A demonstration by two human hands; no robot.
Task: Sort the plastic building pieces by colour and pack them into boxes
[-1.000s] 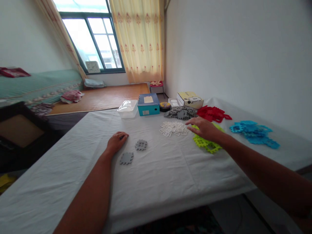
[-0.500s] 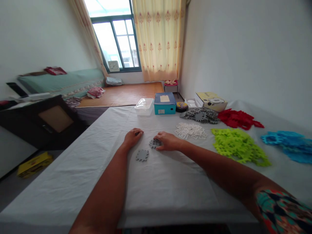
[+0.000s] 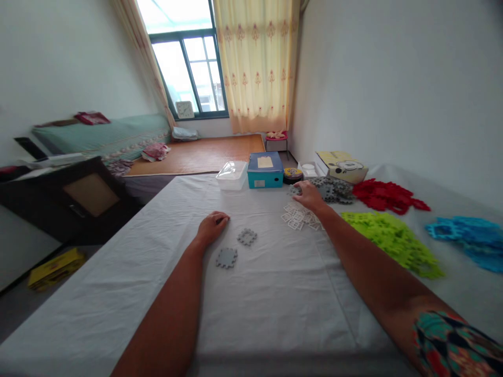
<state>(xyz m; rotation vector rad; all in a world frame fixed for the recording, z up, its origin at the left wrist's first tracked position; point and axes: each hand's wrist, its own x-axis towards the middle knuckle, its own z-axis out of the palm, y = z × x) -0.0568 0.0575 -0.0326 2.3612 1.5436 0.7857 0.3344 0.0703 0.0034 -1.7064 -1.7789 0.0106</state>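
Note:
My right hand (image 3: 308, 196) reaches to the left end of a pile of grey interlocking tiles (image 3: 332, 189), its thumb and fingers closed round the edge of a grey tile (image 3: 293, 190). On the cloth, my left hand (image 3: 212, 227) rests with its fingers curled in; what they hold, if anything, is hidden. Close to it lie two more grey toothed pieces: a solid square tile (image 3: 227, 258) and, just beyond, a tile with an open centre (image 3: 247, 237). Small white frames (image 3: 298, 217) lie scattered beneath my right wrist, which covers some of them.
Lime green (image 3: 393, 241), red (image 3: 389, 196) and blue pieces (image 3: 467, 238) are heaped on the right. Along the far edge stand a clear plastic box (image 3: 231, 176), a blue box (image 3: 265, 170), a round tin (image 3: 293, 175) and a yellow box (image 3: 341, 166). White cloth (image 3: 275, 303) covers the table.
My right hand has let go of the open-centred grey tile and moved away and right to the grey pile. My left hand has hardly moved. The view has shifted slightly.

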